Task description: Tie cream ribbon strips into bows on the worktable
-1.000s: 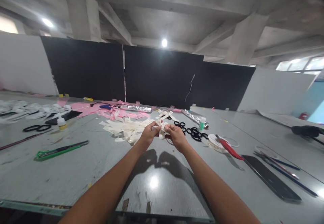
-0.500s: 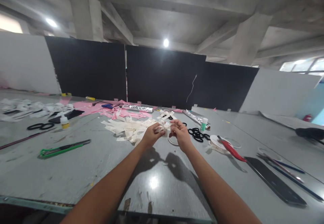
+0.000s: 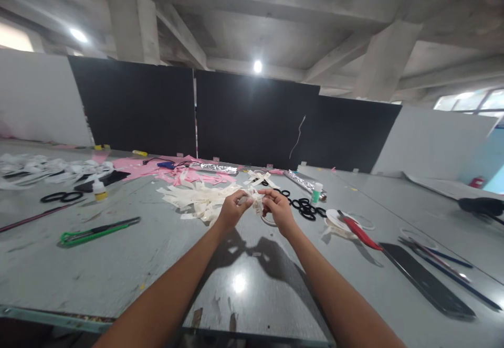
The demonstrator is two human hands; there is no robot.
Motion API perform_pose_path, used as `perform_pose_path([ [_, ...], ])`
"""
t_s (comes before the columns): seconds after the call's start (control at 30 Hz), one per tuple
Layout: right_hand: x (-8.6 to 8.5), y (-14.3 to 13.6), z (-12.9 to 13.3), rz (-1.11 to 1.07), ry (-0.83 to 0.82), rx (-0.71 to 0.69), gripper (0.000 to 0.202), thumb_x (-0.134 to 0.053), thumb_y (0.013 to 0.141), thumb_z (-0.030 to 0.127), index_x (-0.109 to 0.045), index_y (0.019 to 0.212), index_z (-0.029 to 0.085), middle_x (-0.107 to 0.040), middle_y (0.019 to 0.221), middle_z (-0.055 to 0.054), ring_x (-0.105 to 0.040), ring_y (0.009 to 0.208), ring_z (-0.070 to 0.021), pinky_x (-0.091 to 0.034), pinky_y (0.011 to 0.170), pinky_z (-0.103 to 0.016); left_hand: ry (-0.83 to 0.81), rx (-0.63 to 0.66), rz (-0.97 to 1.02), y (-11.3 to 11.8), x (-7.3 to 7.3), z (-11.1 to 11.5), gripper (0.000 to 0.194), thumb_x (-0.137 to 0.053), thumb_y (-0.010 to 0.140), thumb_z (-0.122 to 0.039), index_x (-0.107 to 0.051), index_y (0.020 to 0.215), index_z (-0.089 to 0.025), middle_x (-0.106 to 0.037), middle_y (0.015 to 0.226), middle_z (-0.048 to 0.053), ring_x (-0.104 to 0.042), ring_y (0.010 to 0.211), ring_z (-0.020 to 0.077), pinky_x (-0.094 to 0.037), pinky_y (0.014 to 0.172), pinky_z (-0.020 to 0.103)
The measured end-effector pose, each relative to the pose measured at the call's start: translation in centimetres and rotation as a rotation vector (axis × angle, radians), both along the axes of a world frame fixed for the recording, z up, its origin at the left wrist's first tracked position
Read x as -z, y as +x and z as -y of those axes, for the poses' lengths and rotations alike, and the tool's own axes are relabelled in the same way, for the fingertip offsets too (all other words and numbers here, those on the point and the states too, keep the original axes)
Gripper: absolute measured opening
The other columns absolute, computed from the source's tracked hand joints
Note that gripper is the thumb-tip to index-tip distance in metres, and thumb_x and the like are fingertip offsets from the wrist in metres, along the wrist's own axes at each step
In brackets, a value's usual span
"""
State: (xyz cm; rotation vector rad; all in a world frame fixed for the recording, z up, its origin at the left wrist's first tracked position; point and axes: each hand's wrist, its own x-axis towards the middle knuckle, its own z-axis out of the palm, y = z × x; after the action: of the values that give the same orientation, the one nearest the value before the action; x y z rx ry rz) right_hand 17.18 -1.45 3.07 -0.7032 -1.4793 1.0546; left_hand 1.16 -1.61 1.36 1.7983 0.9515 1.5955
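Near the middle of the grey table, my left hand (image 3: pixel 235 210) pinches one side of a small cream ribbon piece (image 3: pixel 256 202). Fingers of my right hand (image 3: pixel 277 210) are closed on its other side. The ribbon piece is held above the table, its fine shape too small to make out. Just beyond my left hand lies a pile of cream ribbon strips (image 3: pixel 197 197). A white ring (image 3: pixel 269 222) shows partly under my right hand. Behind the hands are crossed cream strips (image 3: pixel 261 179).
Black rings (image 3: pixel 306 209), a glue stick (image 3: pixel 316 193), a ribbon roll (image 3: pixel 339 224) and a red-handled tool (image 3: pixel 362 234) lie right. At left are a green cutter (image 3: pixel 100 231), a glue bottle (image 3: pixel 99 189) and black scissors handles (image 3: pixel 62 197). Pink paper (image 3: pixel 136 168) lies behind.
Both hands have shifted slightly and the fingers of my right hand have drawn in around the ribbon piece. More black rings show behind my right hand.
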Motion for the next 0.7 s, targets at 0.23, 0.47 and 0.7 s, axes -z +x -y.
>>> perform_pose_path([
  [0.23,0.39,0.0,-0.75,0.125,0.037,0.061,0.025,-0.062,0.071,0.04,-0.063,0.079,0.016,-0.055,0.057,0.002,-0.047,0.048,-0.01,-0.043,0.043,-0.023,-0.086,0.218,0.143,0.42,0.51,-0.42,0.027,-0.064,0.074,-0.038,-0.06,0.088,-0.015,-0.06,0.074,0.002,-0.051,0.064,0.0109,-0.038,0.058,0.022],
  [0.47,0.69,-0.18,-0.67,-0.04,-0.038,-0.015,0.025,-0.064,0.072,0.04,-0.053,0.071,0.018,-0.056,0.059,0.002,-0.052,0.052,-0.0115,-0.043,0.05,-0.024,-0.109,0.295,0.118,0.58,0.65,-0.46,0.028,-0.06,0.077,-0.038,-0.057,0.092,-0.015,-0.058,0.069,0.001,-0.053,0.063,0.012,-0.038,0.055,0.022],
  [0.7,0.7,-0.5,-0.26,-0.019,-0.128,-0.113,0.029,-0.067,0.069,0.04,-0.05,0.062,0.018,-0.052,0.058,0.003,-0.046,0.051,-0.0093,-0.045,0.049,-0.023,-0.17,0.247,0.223,0.54,0.65,-0.43,0.028,-0.055,0.079,-0.042,-0.056,0.072,-0.015,-0.05,0.065,-0.001,-0.047,0.061,0.0099,-0.038,0.06,0.022],
])
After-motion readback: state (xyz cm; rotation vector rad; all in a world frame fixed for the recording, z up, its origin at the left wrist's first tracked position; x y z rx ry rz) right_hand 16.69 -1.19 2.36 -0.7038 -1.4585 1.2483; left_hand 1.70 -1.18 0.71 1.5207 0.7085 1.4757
